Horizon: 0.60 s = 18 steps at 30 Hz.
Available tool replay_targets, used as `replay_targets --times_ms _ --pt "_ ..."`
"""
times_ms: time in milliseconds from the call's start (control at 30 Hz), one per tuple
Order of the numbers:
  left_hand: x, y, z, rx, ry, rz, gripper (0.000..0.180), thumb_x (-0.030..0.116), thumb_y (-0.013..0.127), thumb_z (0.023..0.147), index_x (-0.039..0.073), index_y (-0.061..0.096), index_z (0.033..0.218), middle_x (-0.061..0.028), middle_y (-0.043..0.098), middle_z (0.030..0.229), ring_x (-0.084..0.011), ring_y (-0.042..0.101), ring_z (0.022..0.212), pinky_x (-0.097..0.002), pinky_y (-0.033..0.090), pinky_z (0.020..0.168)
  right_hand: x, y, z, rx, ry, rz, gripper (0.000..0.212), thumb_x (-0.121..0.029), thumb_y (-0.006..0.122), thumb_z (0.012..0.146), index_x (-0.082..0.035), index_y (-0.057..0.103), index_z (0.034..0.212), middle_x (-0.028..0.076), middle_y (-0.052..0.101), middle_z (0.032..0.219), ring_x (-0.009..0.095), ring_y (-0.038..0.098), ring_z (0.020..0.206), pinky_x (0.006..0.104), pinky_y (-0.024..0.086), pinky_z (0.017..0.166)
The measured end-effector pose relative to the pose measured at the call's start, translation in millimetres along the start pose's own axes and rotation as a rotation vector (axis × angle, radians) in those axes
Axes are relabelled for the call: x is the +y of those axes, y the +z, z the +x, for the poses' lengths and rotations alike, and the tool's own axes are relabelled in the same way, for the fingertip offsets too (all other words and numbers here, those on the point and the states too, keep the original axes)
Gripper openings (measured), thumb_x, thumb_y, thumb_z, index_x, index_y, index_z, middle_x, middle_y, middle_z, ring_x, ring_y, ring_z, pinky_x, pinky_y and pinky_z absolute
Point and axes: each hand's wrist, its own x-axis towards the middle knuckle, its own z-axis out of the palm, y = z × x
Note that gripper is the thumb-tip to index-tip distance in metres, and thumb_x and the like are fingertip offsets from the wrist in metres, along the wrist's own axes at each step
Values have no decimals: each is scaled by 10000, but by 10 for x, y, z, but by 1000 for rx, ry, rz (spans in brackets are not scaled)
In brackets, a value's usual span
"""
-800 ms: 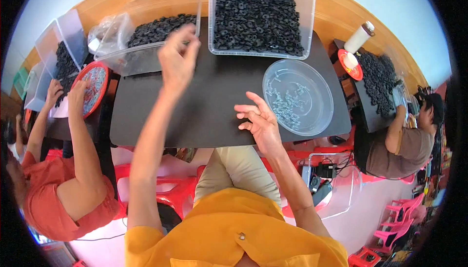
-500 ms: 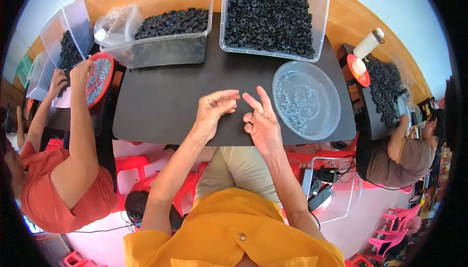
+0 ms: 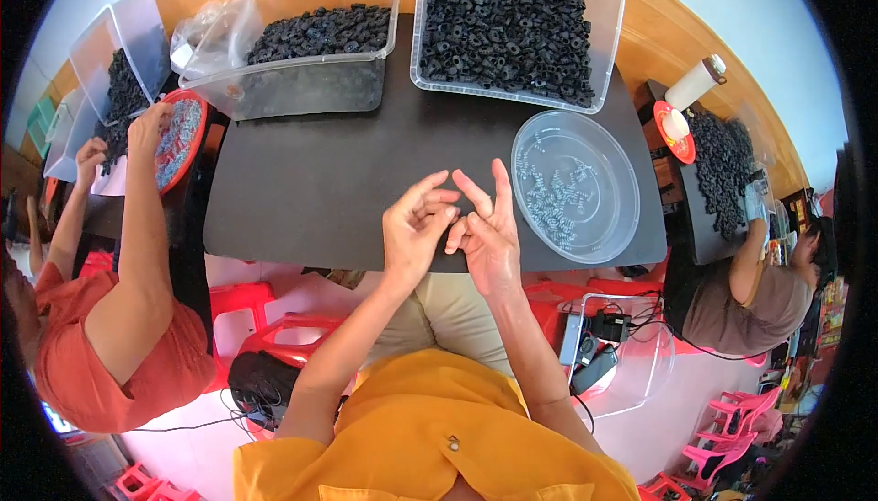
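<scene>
My left hand and my right hand meet fingertip to fingertip above the near edge of the black table mat. The left fingers curl in a pinch against the right thumb. The right index and middle fingers stick up and apart. Anything small between the fingertips is hidden. Just right of my hands stands a clear round dish with several small pale parts. Beyond it is a clear bin full of small black rings. A second clear bin of black rings, with a plastic bag in it, stands at the back left.
A person in a red shirt at my left reaches into a red dish on another table. Another person sits at a table on the right, beside a red dish and a white roll. Red stools and cables lie on the floor below.
My left hand drew back from the back-left bin to the near edge of the mat and met my right hand. The right hand stayed near the dish.
</scene>
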Motion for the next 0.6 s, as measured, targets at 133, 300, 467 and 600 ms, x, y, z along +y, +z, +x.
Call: replay_targets --times_ms 133,300,467,600 --pt "-12 -23 -115 -3 343 512 534 -119 497 759 114 515 1240 -105 577 892 -141 553 734 -253 469 662 16 23 -3 -3 -17 -3 722 51 388 836 -170 22 1418 173 388 1335 154 583 632 269 517 585" --pt "68 28 -165 -16 404 667 592 -167 485 722 115 517 1242 -100 521 845 -195 498 675 -291 457 627 6 16 -22 -2 -9 -22 717 58 380 837 -163 23 1418 175 390 1334 152 585 633 262 518 585" --pt "-40 -37 -191 -51 443 681 623 -169 509 700 114 498 1254 -101 525 851 -212 531 698 -300 461 628 23 -10 -20 -21 1 -1 719 74 351 828 -181 26 1417 181 385 1335 150 594 645 280 531 603" --pt "-49 -45 -209 -67 441 633 568 -161 484 709 87 525 1218 -121 537 863 -209 550 747 -274 450 666 31 -5 1 -24 -2 0 710 63 359 835 -174 30 1417 191 372 1342 147 595 649 274 531 606"
